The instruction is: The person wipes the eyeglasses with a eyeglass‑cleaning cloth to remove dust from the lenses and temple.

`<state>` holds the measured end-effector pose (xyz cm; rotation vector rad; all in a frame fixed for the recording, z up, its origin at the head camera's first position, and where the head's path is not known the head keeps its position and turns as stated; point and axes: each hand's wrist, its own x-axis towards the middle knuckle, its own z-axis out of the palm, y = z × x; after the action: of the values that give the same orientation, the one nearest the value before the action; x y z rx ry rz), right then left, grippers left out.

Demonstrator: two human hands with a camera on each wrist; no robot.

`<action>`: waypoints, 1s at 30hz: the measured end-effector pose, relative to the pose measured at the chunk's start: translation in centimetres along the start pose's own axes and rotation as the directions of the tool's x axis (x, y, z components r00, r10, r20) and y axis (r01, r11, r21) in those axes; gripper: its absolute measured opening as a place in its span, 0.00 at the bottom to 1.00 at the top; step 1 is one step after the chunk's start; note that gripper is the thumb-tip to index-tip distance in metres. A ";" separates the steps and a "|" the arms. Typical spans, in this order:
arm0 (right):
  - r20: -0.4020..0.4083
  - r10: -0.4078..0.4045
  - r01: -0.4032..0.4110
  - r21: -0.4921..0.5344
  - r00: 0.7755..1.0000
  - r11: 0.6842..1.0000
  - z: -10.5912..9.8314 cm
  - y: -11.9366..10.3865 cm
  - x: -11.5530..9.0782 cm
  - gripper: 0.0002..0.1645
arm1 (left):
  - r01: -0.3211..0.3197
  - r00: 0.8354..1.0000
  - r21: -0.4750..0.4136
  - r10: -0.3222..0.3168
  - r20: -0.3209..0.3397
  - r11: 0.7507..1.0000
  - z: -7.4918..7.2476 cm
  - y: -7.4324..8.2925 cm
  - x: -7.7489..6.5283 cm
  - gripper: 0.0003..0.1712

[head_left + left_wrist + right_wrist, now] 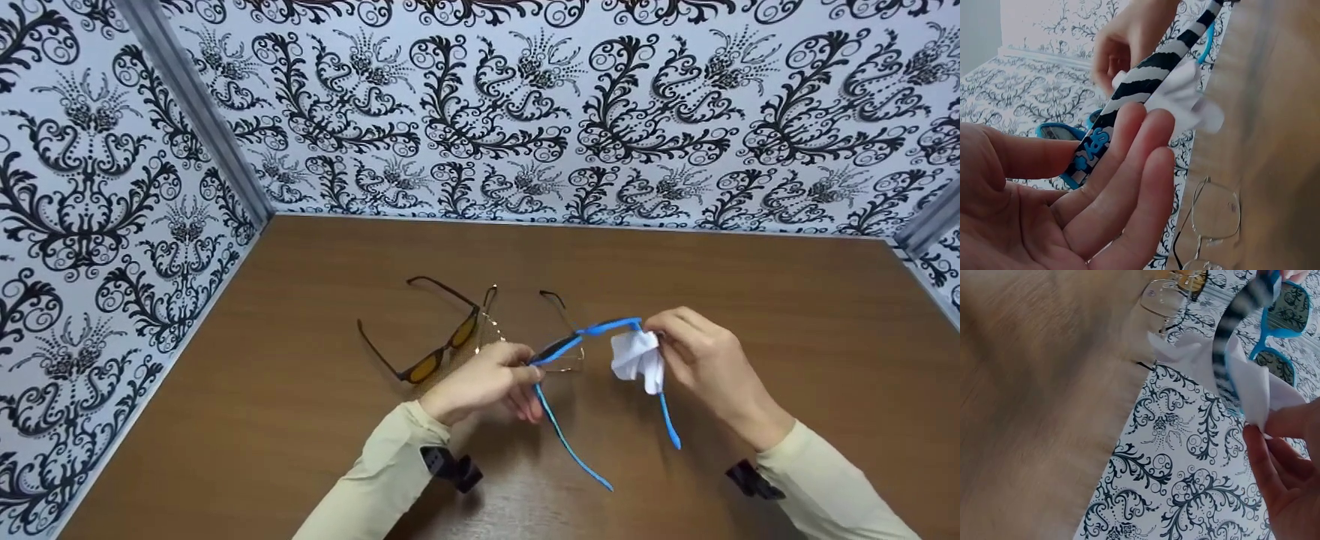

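Blue-framed sunglasses [611, 326] are held above the table between both hands, with their temples unfolded toward me. My left hand [487, 379] pinches them at the left hinge; in the left wrist view, thumb and fingers grip the black-and-white striped temple [1148, 73] by its blue lettering. My right hand [712, 367] pinches a white cloth [636, 360] at the right end of the frame. The cloth hangs loosely around the right temple, and the right wrist view shows its folds [1249, 382] against that temple. The right fingertips are partly hidden in the head view.
Brown-framed glasses with amber lenses [426, 367] lie unfolded on the wooden table [247, 420], left of my left hand. Wire-rimmed glasses [1216, 211] lie beside them, partly covered by that hand in the head view. Patterned walls [495, 112] stand behind and to the left.
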<state>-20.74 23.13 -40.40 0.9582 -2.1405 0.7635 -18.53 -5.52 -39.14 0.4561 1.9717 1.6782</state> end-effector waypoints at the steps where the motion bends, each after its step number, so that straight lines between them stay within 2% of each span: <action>1: -0.019 0.010 -0.010 0.005 1.000 1.000 0.1 0.0 0.0 0.23 | 0.003 1.000 0.001 -0.003 0.010 1.000 0.1 0.0 0.0 0.05; 6: -0.088 0.041 -0.039 0.024 0.995 0.999 0.4 0.2 -0.6 0.22 | 0.011 0.999 0.004 -0.011 0.032 1.000 0.6 0.0 0.2 0.05; 11: -0.069 0.035 -0.033 0.029 0.997 0.999 0.4 0.2 -1.4 0.23 | 0.031 0.999 -0.010 -0.031 0.030 0.999 0.8 0.0 0.3 0.05; 18: 0.021 -0.040 0.040 -0.016 0.999 0.999 0.0 0.1 -2.0 0.23 | 0.012 0.999 -0.054 -0.015 -0.048 0.998 0.3 -0.3 0.6 0.04; 19: 0.032 -0.052 0.052 -0.023 0.998 0.998 -0.1 0.1 -2.1 0.22 | 0.006 0.998 -0.058 -0.009 -0.060 0.998 0.1 -0.4 0.6 0.05; 20: 0.043 -0.061 0.062 -0.029 0.997 0.998 -0.1 0.1 -2.2 0.17 | 0.000 0.997 -0.057 -0.004 -0.074 0.998 -0.1 -0.4 0.6 0.05; 25: 0.058 -0.078 0.079 -0.014 0.995 0.997 -0.3 -0.1 -2.7 0.10 | -0.038 0.992 -0.010 0.037 -0.121 0.999 -0.9 -0.5 0.7 0.08; 27: 0.059 -0.081 0.081 -0.004 0.995 0.997 -0.4 -0.4 -2.7 0.13 | -0.053 0.989 0.021 0.055 -0.134 0.998 -1.1 -0.6 0.8 0.08; 30: 0.053 -0.091 0.090 0.007 0.994 0.996 -0.5 -1.0 -2.8 0.07 | -0.064 0.985 0.060 0.073 -0.154 0.996 -1.2 -0.7 0.8 0.08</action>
<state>-18.36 24.10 -41.95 1.0813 -2.1259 0.7055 -19.87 -6.17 -39.85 0.4278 2.1412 1.7537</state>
